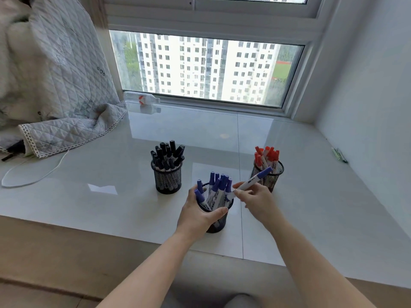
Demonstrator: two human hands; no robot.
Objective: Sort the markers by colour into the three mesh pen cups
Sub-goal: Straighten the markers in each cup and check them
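Left hand (198, 215) wraps round the blue-marker cup (219, 218) at 6 o'clock. Right hand (255, 200) pinches a blue marker (250, 183) w/ fingertips, tilted, cap toward 2. Farther back: black-marker cup (168, 181) at 11, red-marker cup (270, 175) at 1.

Left hand (198, 215) grips blue cup (219, 221) — right hand (255, 200) pinches blue marker (251, 182).

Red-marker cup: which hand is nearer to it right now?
Right. The right hand, pinching a blue marker, is just in front of the red-marker cup. The left hand grips the blue-marker cup, farther to the left.
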